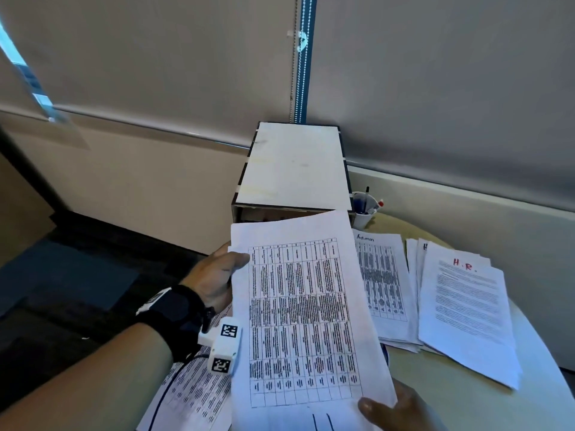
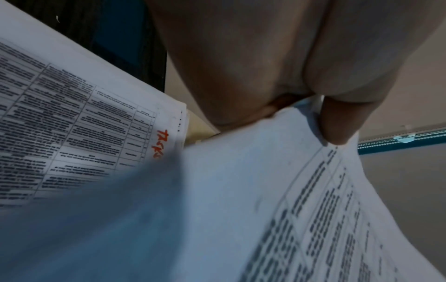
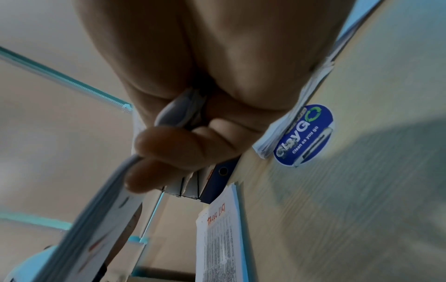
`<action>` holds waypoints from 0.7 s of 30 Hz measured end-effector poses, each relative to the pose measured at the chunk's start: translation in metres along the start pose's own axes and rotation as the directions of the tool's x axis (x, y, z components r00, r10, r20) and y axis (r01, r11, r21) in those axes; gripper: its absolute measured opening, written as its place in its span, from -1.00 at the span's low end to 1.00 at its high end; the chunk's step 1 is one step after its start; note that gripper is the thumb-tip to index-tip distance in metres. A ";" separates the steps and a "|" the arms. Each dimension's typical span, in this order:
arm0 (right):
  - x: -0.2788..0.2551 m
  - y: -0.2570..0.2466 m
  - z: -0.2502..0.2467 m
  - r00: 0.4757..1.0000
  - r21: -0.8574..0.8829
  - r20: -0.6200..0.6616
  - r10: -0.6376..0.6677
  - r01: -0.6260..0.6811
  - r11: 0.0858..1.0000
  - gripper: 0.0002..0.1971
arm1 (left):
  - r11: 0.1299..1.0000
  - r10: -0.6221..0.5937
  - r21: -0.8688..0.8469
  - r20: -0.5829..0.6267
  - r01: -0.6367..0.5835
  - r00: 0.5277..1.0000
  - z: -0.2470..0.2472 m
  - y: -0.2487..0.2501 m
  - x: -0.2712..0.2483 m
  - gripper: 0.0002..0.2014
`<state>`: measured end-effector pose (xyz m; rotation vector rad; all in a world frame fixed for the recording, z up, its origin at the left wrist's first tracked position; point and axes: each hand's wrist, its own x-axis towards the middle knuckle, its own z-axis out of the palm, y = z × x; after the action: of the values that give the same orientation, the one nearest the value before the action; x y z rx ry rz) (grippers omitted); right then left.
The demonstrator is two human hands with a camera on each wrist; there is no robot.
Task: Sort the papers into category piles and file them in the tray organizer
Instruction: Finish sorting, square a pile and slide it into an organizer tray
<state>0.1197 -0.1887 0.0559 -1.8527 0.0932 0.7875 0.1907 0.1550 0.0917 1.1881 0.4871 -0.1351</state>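
Overhead, held stack [image 1: 305, 312] up near the tray organizer [image 1: 294, 166], left hand [image 1: 214, 278] pinching its left edge, right hand [image 1: 395, 409] clamping the near corner. Left wrist: thumb [image 2: 337, 122] pressing paper. Right wrist: fingers [image 3: 178, 145] curled round the stack's edge. Risk: loose sheets fanning, sliding onto the Admin pile [image 1: 382, 281].

The stack of papers [image 1: 305, 309] I hold is thin matt white paper printed with black tables, bending softly between my left hand [image 1: 214, 281] and right hand [image 1: 395, 409]. Beyond it, the tray organizer [image 1: 295, 166] has a smooth, faintly stained white top with dark edging. Right of the organizer, the table [image 1: 441, 390] looks pale, smooth wood laminate, carrying a glossy blue sticker [image 3: 305, 135].
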 end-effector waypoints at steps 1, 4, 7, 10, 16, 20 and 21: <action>0.001 0.000 0.000 1.000 0.006 -0.002 0.003 -0.003 1.000 -0.64 | 1.000 0.001 -0.022 0.009 -0.001 1.000 0.000 -0.003 0.002 -0.62; 0.014 0.005 0.000 0.999 -0.031 -0.042 0.027 -0.028 0.999 -0.77 | 0.998 0.017 -0.063 0.000 -0.017 1.000 0.002 -0.001 0.010 -0.64; 0.025 0.006 0.000 0.999 -0.026 -0.050 0.016 -0.017 1.000 -0.84 | 0.996 0.014 -0.091 -0.014 -0.015 1.000 0.005 0.005 0.019 -0.68; 0.033 0.009 0.000 0.997 0.027 -0.067 0.031 -0.029 0.999 -0.85 | 0.993 0.005 -0.119 -0.072 -0.013 0.997 0.005 0.011 0.030 -0.58; 0.035 -0.006 0.000 0.994 0.215 -0.039 0.102 -0.092 0.972 -0.70 | 0.995 -0.024 -0.095 -0.068 0.017 0.997 0.010 0.020 0.027 -0.66; 0.034 -0.025 0.003 0.999 0.265 0.008 0.042 -0.043 0.963 -0.83 | 0.999 -0.033 -0.001 -0.006 0.033 0.999 0.005 0.011 0.020 -0.69; 0.036 -0.028 0.005 1.000 0.283 0.018 0.011 -0.016 0.959 -0.79 | 0.999 -0.032 0.006 0.006 0.032 0.999 0.003 0.009 0.018 -0.67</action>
<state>0.1572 -0.1618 0.0572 -1.5753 0.1981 0.7566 0.2110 0.1586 0.0927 1.1860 0.5012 -0.1675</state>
